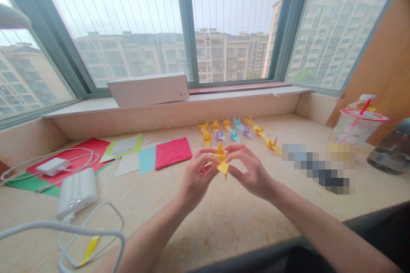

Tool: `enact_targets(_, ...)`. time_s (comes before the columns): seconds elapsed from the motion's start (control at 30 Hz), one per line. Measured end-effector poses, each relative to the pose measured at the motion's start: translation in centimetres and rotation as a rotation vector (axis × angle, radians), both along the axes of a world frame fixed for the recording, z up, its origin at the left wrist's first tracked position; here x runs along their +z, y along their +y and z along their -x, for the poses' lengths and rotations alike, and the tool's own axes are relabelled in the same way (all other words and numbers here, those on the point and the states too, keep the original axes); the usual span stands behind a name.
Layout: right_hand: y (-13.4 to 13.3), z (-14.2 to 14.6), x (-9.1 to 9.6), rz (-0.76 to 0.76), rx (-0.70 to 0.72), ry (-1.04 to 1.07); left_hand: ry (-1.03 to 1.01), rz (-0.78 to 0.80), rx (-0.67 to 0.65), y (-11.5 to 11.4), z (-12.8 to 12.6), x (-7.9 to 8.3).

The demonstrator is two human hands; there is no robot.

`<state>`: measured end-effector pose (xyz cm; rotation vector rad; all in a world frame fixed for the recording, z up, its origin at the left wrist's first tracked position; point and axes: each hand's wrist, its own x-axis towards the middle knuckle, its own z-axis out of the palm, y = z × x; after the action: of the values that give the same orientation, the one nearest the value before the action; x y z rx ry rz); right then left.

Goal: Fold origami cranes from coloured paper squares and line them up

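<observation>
Between my two hands, a yellow origami crane (221, 160) is held up above the stone sill. My left hand (199, 170) pinches its left side with thumb and forefinger. On the opposite side, my right hand (249, 166) grips it with thumb and fingertips. Just beyond stand several finished paper cranes in loose rows: a yellow crane (259, 130), a blue crane (235, 135) and a purple crane (219, 134) are among them. Another yellow crane (272, 142) sits to the right of my right hand.
Left lie a red paper packet (173, 153), a light blue sheet (147, 160) and other coloured papers. Nearer are a white power bank (77, 192), a charger (54, 166) and looping cables. Right stand a plastic cup (355, 128) and a dark glass vessel (392, 153). A white box (149, 90) rests by the window.
</observation>
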<state>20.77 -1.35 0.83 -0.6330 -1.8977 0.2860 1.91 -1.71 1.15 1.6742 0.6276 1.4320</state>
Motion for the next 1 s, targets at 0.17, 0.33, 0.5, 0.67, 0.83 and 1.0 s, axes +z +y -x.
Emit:
enact_targets(0.17, -0.2, 0.6, 0.1, 0.107, 0.017, 0.104, 0.006, 0.013, 0.006, -0.2, -0.1, 0.1)
enact_targets(0.33, -0.2, 1.1, -0.2, 0.285, 0.086, 0.217, 0.037, 0.084, 0.075, -0.3, -0.2, 0.4)
enact_targets(0.5, 0.0, 1.5, -0.7, 0.372, 0.152, 0.338, -0.024, 0.161, 0.087, -0.3, -0.5, 0.3)
enact_targets(0.67, -0.1, 1.9, -0.9, 0.407, 0.183, 0.424, -0.133, 0.212, 0.067, -0.3, -0.7, 0.4)
enact_targets(0.83, 0.1, 2.1, -1.2, 0.491, 0.205, 0.461, -0.127, 0.245, 0.09, -0.2, -0.7, 0.4)
enact_targets(1.0, 0.3, 1.5, -0.9, 0.414, -0.002, 0.257, -0.075, 0.272, 0.1, -0.1, -0.7, 0.3)
